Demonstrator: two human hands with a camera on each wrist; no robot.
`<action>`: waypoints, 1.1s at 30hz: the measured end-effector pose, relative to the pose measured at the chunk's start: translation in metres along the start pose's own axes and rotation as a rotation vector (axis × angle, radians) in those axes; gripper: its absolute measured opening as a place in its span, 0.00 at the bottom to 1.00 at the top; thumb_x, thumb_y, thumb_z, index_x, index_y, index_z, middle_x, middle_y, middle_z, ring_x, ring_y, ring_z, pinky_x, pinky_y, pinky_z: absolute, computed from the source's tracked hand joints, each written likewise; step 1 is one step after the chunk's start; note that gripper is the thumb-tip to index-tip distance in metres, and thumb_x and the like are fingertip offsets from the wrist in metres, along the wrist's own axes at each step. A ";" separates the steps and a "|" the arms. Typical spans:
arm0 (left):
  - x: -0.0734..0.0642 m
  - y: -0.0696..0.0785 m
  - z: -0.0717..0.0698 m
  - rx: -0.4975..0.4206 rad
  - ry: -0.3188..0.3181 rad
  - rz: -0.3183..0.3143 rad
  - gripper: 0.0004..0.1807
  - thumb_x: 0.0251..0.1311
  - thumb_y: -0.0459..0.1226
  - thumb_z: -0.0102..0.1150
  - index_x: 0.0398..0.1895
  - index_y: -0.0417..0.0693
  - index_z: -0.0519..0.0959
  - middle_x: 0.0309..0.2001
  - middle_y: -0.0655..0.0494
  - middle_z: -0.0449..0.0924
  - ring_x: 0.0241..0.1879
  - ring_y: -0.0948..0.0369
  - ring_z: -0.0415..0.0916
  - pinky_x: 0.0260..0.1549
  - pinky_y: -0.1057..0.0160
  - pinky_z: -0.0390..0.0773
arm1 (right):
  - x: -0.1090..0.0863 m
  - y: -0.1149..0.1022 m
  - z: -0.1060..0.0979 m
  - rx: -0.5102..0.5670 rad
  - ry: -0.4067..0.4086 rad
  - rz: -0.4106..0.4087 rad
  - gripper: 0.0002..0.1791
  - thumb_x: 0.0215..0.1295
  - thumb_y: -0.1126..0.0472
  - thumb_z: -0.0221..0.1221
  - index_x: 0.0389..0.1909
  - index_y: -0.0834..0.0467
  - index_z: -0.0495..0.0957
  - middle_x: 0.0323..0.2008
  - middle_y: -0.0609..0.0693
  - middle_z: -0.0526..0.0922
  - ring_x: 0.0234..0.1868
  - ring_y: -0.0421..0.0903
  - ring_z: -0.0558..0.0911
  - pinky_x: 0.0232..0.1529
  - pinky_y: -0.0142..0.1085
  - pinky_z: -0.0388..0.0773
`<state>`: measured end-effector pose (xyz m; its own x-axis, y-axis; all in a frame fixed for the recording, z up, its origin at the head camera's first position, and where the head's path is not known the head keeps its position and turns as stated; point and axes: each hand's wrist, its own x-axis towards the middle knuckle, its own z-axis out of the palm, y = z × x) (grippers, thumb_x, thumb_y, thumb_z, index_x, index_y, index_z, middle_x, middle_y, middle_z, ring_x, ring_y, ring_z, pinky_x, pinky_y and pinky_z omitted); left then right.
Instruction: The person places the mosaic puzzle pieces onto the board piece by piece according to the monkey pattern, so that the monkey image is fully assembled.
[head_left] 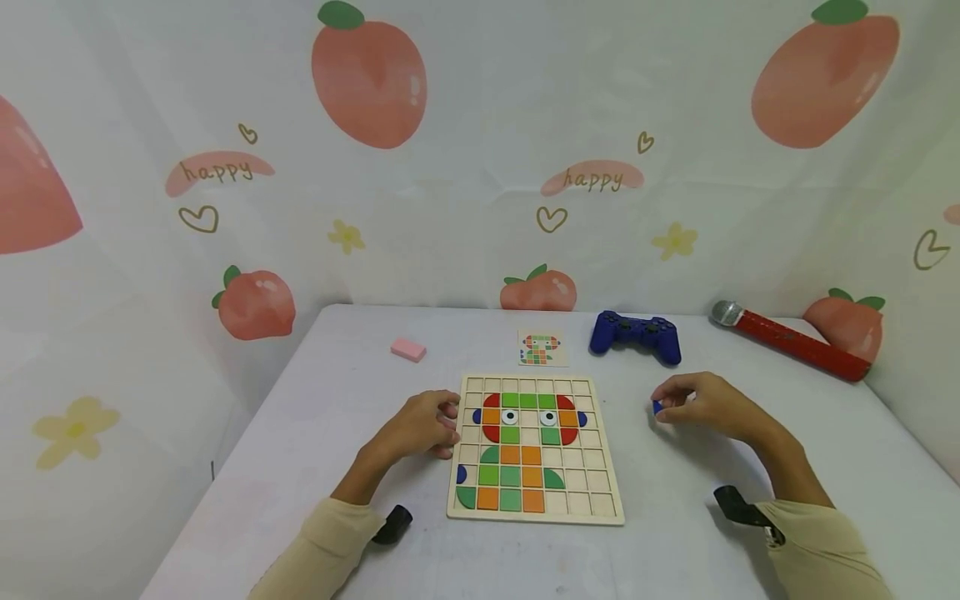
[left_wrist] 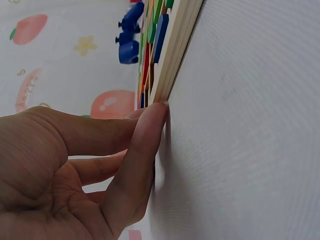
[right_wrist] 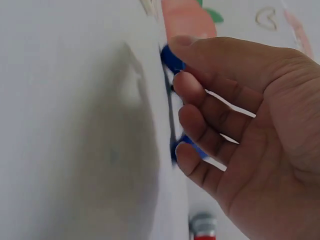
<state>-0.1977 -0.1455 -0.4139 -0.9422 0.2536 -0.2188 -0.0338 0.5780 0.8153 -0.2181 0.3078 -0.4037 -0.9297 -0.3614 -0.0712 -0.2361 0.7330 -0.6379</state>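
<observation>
A wooden puzzle board (head_left: 536,522) with square cells lies on the table, partly filled with orange, green, red and blue pieces and two eye pieces (head_left: 510,417). At its left edge is my left hand (head_left: 422,423); in the left wrist view the thumb and a finger pinch the board's side (left_wrist: 176,55). To the right of the board, my right hand (head_left: 701,406) pinches a small blue puzzle piece (head_left: 657,407) just above the table. Its shape is mostly covered by the fingers. In the right wrist view the other fingers (right_wrist: 192,122) curl loosely.
Behind the board lies a pattern card (head_left: 543,348) with a matching coloured figure. A blue game controller (head_left: 636,333) sits right of the card, and a red microphone (head_left: 802,340) lies at the back right. A pink block (head_left: 408,349) is at the back left.
</observation>
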 end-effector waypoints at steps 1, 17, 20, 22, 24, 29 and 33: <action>0.000 0.000 0.000 0.003 0.001 0.001 0.34 0.59 0.22 0.70 0.71 0.33 0.73 0.48 0.48 0.78 0.31 0.59 0.79 0.30 0.63 0.89 | 0.002 -0.004 0.002 0.006 0.000 -0.007 0.15 0.65 0.57 0.71 0.48 0.62 0.87 0.35 0.46 0.81 0.39 0.42 0.75 0.37 0.32 0.73; 0.002 -0.002 0.001 -0.014 -0.004 -0.012 0.34 0.59 0.22 0.69 0.71 0.34 0.73 0.49 0.48 0.77 0.32 0.59 0.80 0.30 0.63 0.90 | 0.028 -0.065 0.054 0.096 -0.123 -0.147 0.12 0.61 0.54 0.75 0.43 0.54 0.89 0.35 0.45 0.82 0.40 0.46 0.77 0.37 0.32 0.75; 0.003 -0.003 0.001 -0.017 -0.008 -0.012 0.34 0.59 0.22 0.69 0.71 0.34 0.73 0.49 0.48 0.77 0.33 0.59 0.80 0.30 0.64 0.89 | 0.032 -0.075 0.064 0.120 -0.161 -0.183 0.11 0.61 0.56 0.75 0.42 0.53 0.89 0.34 0.44 0.81 0.39 0.46 0.77 0.37 0.32 0.75; 0.003 -0.002 0.001 -0.015 -0.009 -0.008 0.34 0.59 0.22 0.69 0.71 0.33 0.73 0.49 0.47 0.77 0.33 0.59 0.80 0.30 0.65 0.89 | 0.035 -0.081 0.070 0.135 -0.183 -0.202 0.10 0.61 0.57 0.75 0.41 0.53 0.89 0.33 0.44 0.81 0.38 0.45 0.77 0.36 0.31 0.76; 0.002 -0.002 0.001 -0.016 -0.010 -0.009 0.34 0.59 0.22 0.69 0.71 0.33 0.73 0.50 0.47 0.77 0.33 0.59 0.80 0.29 0.65 0.89 | 0.039 -0.089 0.075 0.149 -0.204 -0.215 0.09 0.61 0.58 0.75 0.41 0.54 0.89 0.33 0.44 0.81 0.38 0.45 0.78 0.37 0.31 0.76; 0.001 0.000 0.000 -0.020 -0.005 -0.016 0.34 0.59 0.22 0.69 0.71 0.33 0.73 0.49 0.47 0.78 0.32 0.59 0.80 0.30 0.63 0.89 | 0.048 -0.110 0.088 0.151 -0.249 -0.244 0.09 0.62 0.61 0.74 0.42 0.54 0.89 0.35 0.44 0.83 0.38 0.44 0.79 0.39 0.30 0.79; 0.000 0.001 0.000 -0.016 -0.001 -0.016 0.34 0.59 0.22 0.70 0.71 0.34 0.73 0.49 0.48 0.78 0.32 0.59 0.80 0.30 0.63 0.90 | 0.055 -0.125 0.099 0.139 -0.264 -0.261 0.09 0.62 0.62 0.74 0.42 0.55 0.89 0.34 0.43 0.83 0.38 0.43 0.79 0.41 0.30 0.80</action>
<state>-0.1977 -0.1445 -0.4129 -0.9413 0.2451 -0.2321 -0.0540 0.5692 0.8204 -0.2123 0.1395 -0.4040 -0.7344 -0.6744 -0.0763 -0.3974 0.5185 -0.7572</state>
